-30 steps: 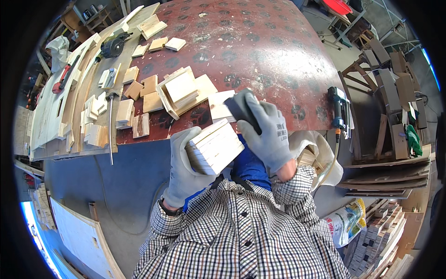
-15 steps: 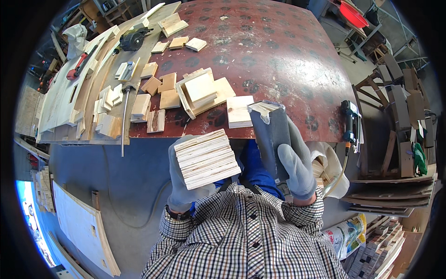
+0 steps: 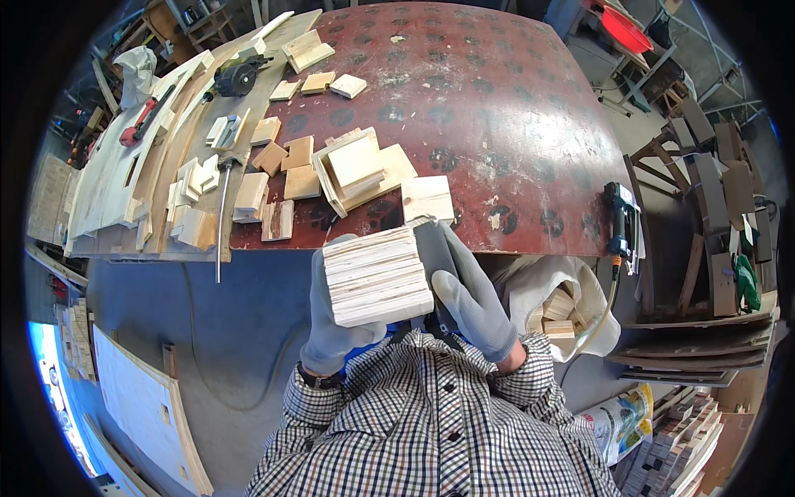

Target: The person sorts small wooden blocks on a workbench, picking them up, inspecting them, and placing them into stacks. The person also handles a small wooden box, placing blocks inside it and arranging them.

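Gloved in grey, my left hand (image 3: 327, 335) grips a thick wooden block (image 3: 377, 279) of layered plywood from its left and underside. The layered, rough-edged face of the block is turned up. In my right hand (image 3: 482, 319), also gloved, is a dark grey sanding block (image 3: 431, 248), its fingers wrapped round the far side. The sanding block lies against the right side of the wooden block, which partly hides it. Both hands are in front of my body, just off the near table edge. Beyond them a flat square wood piece (image 3: 427, 200) lies on the table.
The red-brown table (image 3: 513, 141) carries several wood offcuts and a stacked pile (image 3: 356, 166). Long boards at left hold a hammer (image 3: 224, 199) and a black power tool (image 3: 236, 76). A nail gun (image 3: 619, 219) hangs at the right edge above a white sack (image 3: 592, 311) of wood pieces.
My right hand has brought the sanding block down and left, from upright and apart to against the wooden block's right side. The left hand has shifted slightly up and right with the wooden block.
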Available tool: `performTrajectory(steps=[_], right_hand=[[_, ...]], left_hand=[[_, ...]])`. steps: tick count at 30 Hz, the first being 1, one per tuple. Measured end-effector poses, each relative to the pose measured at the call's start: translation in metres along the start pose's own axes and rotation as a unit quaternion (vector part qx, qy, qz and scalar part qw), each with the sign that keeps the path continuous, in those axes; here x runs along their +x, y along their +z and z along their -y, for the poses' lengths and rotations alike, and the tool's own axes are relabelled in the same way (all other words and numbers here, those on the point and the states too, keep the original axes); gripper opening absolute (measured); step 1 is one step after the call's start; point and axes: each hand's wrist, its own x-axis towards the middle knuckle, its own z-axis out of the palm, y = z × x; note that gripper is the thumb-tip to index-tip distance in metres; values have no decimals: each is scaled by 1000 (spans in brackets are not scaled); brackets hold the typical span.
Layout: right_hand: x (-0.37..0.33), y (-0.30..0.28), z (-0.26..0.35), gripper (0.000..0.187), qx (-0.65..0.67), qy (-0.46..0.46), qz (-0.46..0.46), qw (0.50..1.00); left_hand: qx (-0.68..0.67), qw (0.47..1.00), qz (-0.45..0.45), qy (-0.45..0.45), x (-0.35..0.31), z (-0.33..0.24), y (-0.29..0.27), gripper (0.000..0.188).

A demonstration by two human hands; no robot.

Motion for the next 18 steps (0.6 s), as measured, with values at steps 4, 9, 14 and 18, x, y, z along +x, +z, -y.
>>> performTrajectory(steps=[4, 9, 14, 18], right_hand=[[-7, 1, 23, 74, -15, -119, -13, 993], [-3, 1, 11, 75, 91, -52, 5, 994], [-11, -1, 15, 79, 128, -19, -7, 992], [-5, -4, 26, 80, 61, -121, -9, 991]], left_hand=[[-19, 999, -9, -41, -1, 0, 1, 115], [20, 1000, 24, 2, 9, -3, 1, 106], [144, 989, 36, 20, 12, 2, 1, 102], [73, 996, 17, -40, 5, 4, 0, 106]])
